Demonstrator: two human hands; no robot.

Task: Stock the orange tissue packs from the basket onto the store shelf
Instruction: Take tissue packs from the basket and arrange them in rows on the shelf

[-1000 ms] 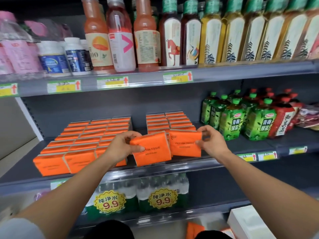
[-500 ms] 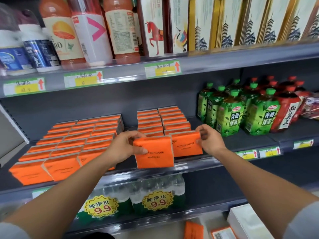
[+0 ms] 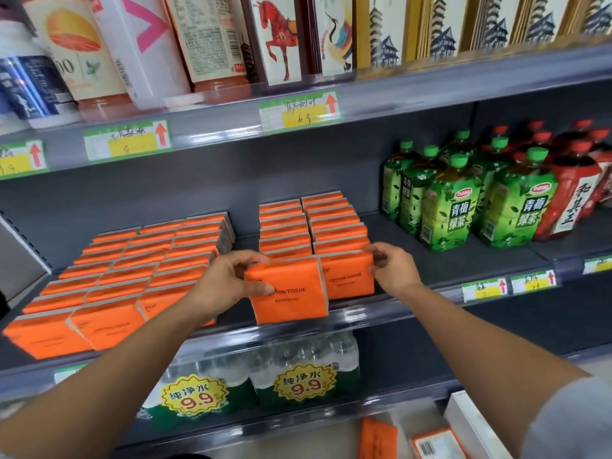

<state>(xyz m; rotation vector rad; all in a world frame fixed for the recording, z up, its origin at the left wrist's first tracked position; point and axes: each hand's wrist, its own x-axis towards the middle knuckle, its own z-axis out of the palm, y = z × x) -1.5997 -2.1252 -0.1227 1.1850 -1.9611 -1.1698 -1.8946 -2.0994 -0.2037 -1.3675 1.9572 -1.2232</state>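
Observation:
My left hand (image 3: 228, 279) grips an orange tissue pack (image 3: 291, 293) by its left edge, upright at the front lip of the middle shelf (image 3: 414, 293). Beside it on the right stands a second orange pack (image 3: 347, 276), and my right hand (image 3: 390, 270) pinches its upper right corner. Behind these two run two rows of orange packs (image 3: 311, 223). A wider block of orange packs (image 3: 132, 270) fills the shelf's left part. Loose orange packs (image 3: 377, 438) lie at the bottom edge; the basket itself is not visible.
Green tea bottles (image 3: 453, 203) and red bottles (image 3: 573, 190) stand to the right on the same shelf. Juice and sauce bottles (image 3: 205, 41) line the upper shelf. Water packs with 9.9 tags (image 3: 298, 382) sit below. A white box (image 3: 470, 422) is at lower right.
The left pack has gone from tilted to upright at the shelf's front edge. Both hands stayed on their packs. The camera moved closer and lower.

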